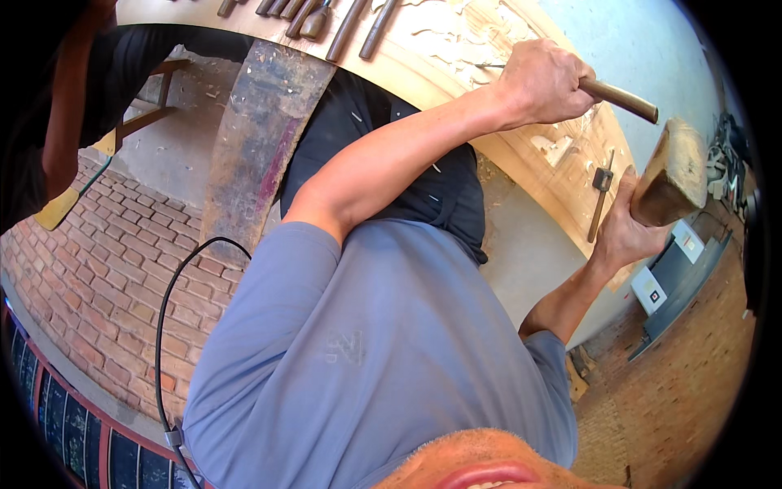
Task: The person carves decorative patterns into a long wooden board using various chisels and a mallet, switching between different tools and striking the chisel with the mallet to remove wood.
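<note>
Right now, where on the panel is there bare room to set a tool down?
Bare strip of panel between the chisel row and the left hand. Crowded at the carving near the square and the right hand with mallet.

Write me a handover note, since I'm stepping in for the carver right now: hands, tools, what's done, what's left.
Left hand: fingers closed around a chisel, its blade end on the carved wooden panel.
Right hand: gripping a wooden mallet, held apart from the chisel's handle end.
Spare chisels lie in a row along the panel's far edge.
Done: relief cuts and chips show around the chisel.
Left: probably more cutting there; how much is not visible.
</note>
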A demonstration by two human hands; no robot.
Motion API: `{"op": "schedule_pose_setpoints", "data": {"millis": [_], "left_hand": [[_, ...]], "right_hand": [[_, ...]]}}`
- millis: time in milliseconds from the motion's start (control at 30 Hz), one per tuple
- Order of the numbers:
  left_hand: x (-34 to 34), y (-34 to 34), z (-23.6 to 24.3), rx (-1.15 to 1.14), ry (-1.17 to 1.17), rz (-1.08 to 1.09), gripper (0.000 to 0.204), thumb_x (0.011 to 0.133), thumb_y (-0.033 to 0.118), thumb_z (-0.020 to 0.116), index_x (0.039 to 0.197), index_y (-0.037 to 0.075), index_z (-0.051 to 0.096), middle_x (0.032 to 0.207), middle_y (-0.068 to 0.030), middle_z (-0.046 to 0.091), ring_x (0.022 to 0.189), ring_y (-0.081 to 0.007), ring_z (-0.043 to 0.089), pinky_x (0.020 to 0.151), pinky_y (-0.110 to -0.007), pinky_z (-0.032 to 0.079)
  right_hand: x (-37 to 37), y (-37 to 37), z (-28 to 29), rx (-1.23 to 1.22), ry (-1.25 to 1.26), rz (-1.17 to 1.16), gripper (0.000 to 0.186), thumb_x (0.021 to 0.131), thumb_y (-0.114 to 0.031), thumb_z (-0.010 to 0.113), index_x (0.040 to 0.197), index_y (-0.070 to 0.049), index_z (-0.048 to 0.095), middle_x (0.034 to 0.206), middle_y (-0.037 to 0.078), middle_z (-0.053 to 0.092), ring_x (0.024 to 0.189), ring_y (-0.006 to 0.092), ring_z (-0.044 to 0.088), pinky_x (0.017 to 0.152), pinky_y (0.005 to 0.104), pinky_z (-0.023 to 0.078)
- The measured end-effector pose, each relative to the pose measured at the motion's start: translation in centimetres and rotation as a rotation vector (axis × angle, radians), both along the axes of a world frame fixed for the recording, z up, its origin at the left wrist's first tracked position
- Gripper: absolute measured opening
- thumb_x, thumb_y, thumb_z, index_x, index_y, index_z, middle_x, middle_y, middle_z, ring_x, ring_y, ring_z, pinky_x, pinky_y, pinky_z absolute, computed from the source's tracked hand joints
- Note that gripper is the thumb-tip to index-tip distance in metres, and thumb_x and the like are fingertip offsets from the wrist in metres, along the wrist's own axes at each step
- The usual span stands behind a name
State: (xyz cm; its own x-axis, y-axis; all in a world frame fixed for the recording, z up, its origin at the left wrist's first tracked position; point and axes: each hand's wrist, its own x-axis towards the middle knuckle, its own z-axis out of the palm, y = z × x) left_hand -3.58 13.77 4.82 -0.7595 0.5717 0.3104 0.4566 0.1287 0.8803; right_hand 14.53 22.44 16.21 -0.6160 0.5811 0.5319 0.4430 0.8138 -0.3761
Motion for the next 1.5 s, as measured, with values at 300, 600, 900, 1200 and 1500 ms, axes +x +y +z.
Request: {"op": "schedule_pose_setpoints", "data": {"millis": [300,600,900,1200,1500], "left_hand": [[0.2,-1.5,-0.4,0.186,0.062,0.014,0.024,0.084,0.032,0.085,0.074,0.013,0.075,0.059,-0.0110,0.060,0.054,-0.0311,0.061,0.053,-0.041,0.047],[5.7,-3.8,1.6,0.413,0.427,-0.275,0.053,0.087,0.040,0.083,0.058,0.016,0.046,0.058,-0.0003,0.043,0.045,-0.0194,0.052,0.041,-0.036,0.037],[4.6,-3.8,-1.4,0.424,0.365,-0.301,0.051,0.085,0.035,0.084,0.058,0.015,0.046,0.060,-0.0006,0.043,0.047,-0.0196,0.053,0.043,-0.037,0.038],[3.6,-3.8,-2.1,0.413,0.364,-0.252,0.047,0.081,0.030,0.087,0.060,0.014,0.048,0.059,-0.0019,0.045,0.047,-0.0217,0.051,0.044,-0.037,0.037],[3.2,-3.3,-1.7,0.423,0.302,-0.221,0.047,0.084,0.027,0.086,0.059,0.012,0.049,0.057,-0.0038,0.044,0.046,-0.0241,0.050,0.044,-0.038,0.037]], "right_hand": [[-2.0,-0.4,1.0,0.176,-0.042,-0.052,0.030,0.085,-0.007,0.090,0.103,0.008,0.072,0.100,0.010,0.079,0.085,0.0223,0.074,0.080,0.0359,0.060],[2.9,-1.2,-3.3,-0.758,0.505,-0.144,0.018,0.096,0.000,0.078,0.108,0.008,0.069,0.094,0.012,0.071,0.071,0.0149,0.063,0.064,0.0295,0.052],[5.1,-2.4,-7.7,-0.980,0.298,-0.122,0.013,0.100,-0.003,0.076,0.106,0.005,0.069,0.086,0.009,0.071,0.068,0.0141,0.064,0.063,0.0295,0.053],[4.9,-2.5,-8.6,-0.980,0.202,-0.115,0.019,0.097,-0.011,0.083,0.106,0.003,0.073,0.084,0.006,0.073,0.067,0.0116,0.066,0.062,0.0274,0.054],[4.1,-3.0,-7.5,-0.940,0.201,-0.158,0.021,0.094,-0.007,0.084,0.107,0.004,0.073,0.083,0.006,0.073,0.069,0.0123,0.068,0.065,0.0283,0.056]]}}
